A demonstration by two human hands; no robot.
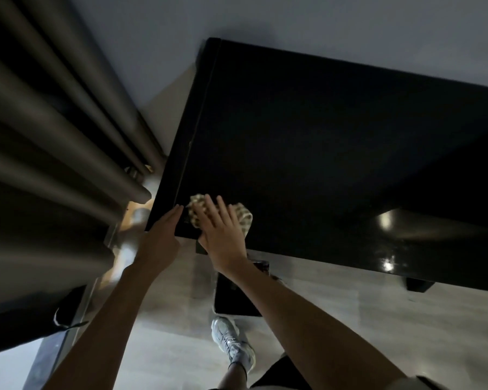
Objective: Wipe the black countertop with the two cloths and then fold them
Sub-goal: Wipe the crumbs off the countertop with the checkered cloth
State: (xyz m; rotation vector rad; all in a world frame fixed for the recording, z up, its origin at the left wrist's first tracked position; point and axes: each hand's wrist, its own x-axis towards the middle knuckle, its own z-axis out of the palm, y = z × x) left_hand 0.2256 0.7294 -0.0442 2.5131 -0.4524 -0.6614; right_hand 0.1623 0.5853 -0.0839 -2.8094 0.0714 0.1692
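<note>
Bare forearms reach from the near edge toward the glossy black countertop (335, 142). Flat and open, fingers spread, the right hand (223, 232) presses a crumpled cloth (244, 218), beige with a pale checked weave, at the slab's near left corner. Just left, the left hand (162, 235) rests open on the corner edge, gripping nothing. Only one cloth shows. Below, a silver mesh sneaker (233, 343) stands on pale wood-grain floor (335, 299). No writing is readable.
</note>
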